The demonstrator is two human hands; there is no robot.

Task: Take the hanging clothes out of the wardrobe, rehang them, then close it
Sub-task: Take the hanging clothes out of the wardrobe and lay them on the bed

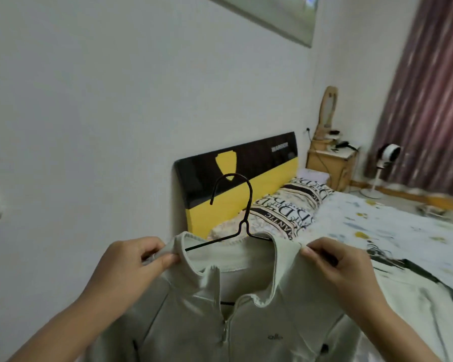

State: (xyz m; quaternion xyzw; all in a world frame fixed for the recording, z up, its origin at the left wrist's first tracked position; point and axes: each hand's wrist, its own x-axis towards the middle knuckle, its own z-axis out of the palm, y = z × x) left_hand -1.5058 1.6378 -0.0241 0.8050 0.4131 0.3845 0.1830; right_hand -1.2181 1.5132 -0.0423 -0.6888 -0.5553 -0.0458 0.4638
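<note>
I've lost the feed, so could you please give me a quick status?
Both hands, left and right, pinch jacket collar. Black hanger inside it. Nothing in the way.

The black upper band of the headboard (246, 163) carries pale capital letters near its right end — they look like "WARRIOR", though blur makes the middle letters uncertain. The pillow (293, 207) is printed all over with large black serif lettering, seen upside down and sideways; only the fragment "ANTIC" along its lower stripe reads at all, the rest being loose D's, E's and R's. On the chest of the pale green jacket (246, 322) sits a small dark logo — apparently "alo".
</note>
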